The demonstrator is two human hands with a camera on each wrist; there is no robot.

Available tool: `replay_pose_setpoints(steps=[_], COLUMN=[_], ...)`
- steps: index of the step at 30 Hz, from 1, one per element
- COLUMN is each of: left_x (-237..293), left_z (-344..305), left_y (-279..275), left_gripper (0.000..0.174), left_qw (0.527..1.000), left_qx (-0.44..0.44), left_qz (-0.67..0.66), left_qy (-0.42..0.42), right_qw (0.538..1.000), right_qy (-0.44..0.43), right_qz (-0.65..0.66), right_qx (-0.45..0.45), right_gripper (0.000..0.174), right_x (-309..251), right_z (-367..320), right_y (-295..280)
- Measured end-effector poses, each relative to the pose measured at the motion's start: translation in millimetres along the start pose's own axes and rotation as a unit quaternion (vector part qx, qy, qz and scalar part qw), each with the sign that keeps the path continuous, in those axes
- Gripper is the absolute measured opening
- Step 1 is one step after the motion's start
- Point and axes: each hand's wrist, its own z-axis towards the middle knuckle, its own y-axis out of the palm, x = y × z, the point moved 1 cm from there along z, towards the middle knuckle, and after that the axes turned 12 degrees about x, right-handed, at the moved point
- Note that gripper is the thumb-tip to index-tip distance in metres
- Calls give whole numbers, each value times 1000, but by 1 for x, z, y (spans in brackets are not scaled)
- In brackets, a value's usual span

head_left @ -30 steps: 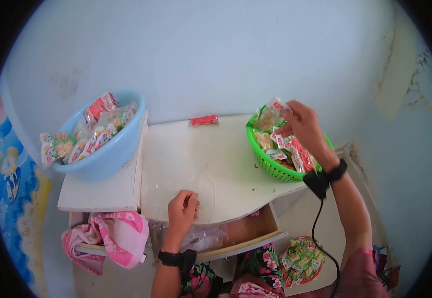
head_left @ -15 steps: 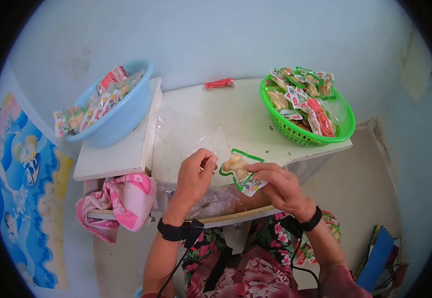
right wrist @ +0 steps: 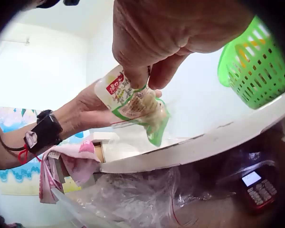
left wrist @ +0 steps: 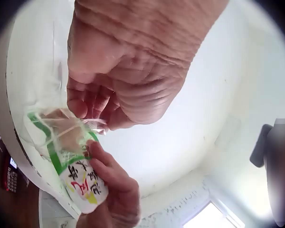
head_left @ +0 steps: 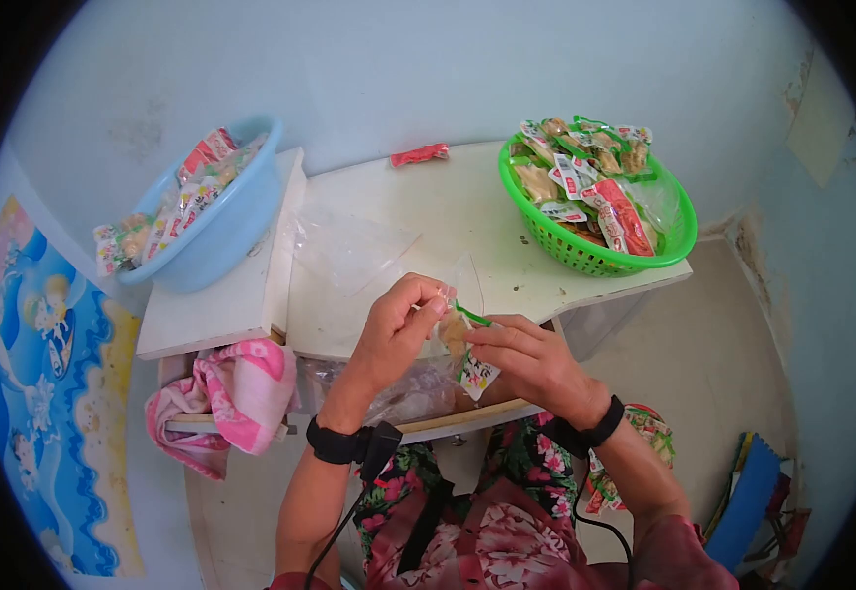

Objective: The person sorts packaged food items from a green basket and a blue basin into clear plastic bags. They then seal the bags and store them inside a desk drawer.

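My right hand pinches a small green-edged snack packet above the front edge of the table. In the left wrist view the packet shows pale food behind clear film and a white printed end. Right beside it, my left hand pinches a bit of clear plastic between thumb and fingers; in the left wrist view this clear plastic touches the packet's top. From the right wrist view, the right thumb and finger grip the packet by its printed part.
A green basket full of packets stands right, a blue basin with more packets left. A red packet lies at the back of the white table. Below are an open drawer, a pink towel and a phone.
My right hand has come from the green basket with a green-edged packet and brought it against my left hand. The left hand now stands higher in view, holding clear plastic.
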Motion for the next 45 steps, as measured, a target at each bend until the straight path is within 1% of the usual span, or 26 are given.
replay_pose_setpoints(steps=[2,5,8,10,11,12,14,17,20,23,26,27,29,30,32,35,38,41,44,45], left_x=[-2,12,1,-10,-13,-13,-13,-19,-11,-17,-13,-12,-8,-8,-11,-8,-9,-15,-4,4], left_z=[-4,-5,0,-1,-1,-4,-12,-17,-15,-15,-18,-18,-21,-25,-27,-28,-26,-24,-20,-19], left_y=[5,2,-5,-12,-15,-16,-14,-12,-4,10,10,10,4,0,-9,-13,-13,-18,-37,-45], left_gripper=[11,12,11,10,10,10,10,10,8,8,8,8,8,8,8,9,10,10,11,12], left_qw=[996,998,1000,998,995,990,963,941,951,960,964,965,935,915,935,958,972,975,972,969], left_qx=[9,-13,17,45,59,72,101,123,112,97,133,145,178,195,186,179,186,204,234,245], left_qz=[41,50,-24,31,58,121,247,280,235,197,172,161,248,292,267,206,132,82,18,-10], left_qy=[85,43,7,-29,-47,-14,48,147,168,173,151,145,181,196,143,87,48,20,7,2], right_qw=[999,993,987,997,994,990,976,974,966,970,987,989,987,978,946,929,924,919,927,935], right_qy=[20,52,105,80,66,59,44,49,78,96,121,125,130,189,304,333,371,394,353,327], right_qz=[30,93,124,-17,-87,-130,-212,-215,-241,-219,-104,-70,0,-29,-89,-158,-92,21,121,126], right_qx=[20,43,19,9,3,-10,-39,-48,-43,-43,-14,25,96,84,63,1,-18,2,44,50], right_gripper=[42,41,39,37,36,34,31,36,25,26,21,21,22,26,35,57,66,65,63,63], right_x=[12,20,18,15,14,13,11,12,13,30,30,29,27,23,12,15,6,10,16,15], right_z=[-4,-7,0,5,8,9,8,2,7,4,12,12,7,7,6,-6,8,18,42,56], right_y=[11,36,53,50,48,47,46,52,62,83,81,78,70,63,49,53,59,72,75,73])
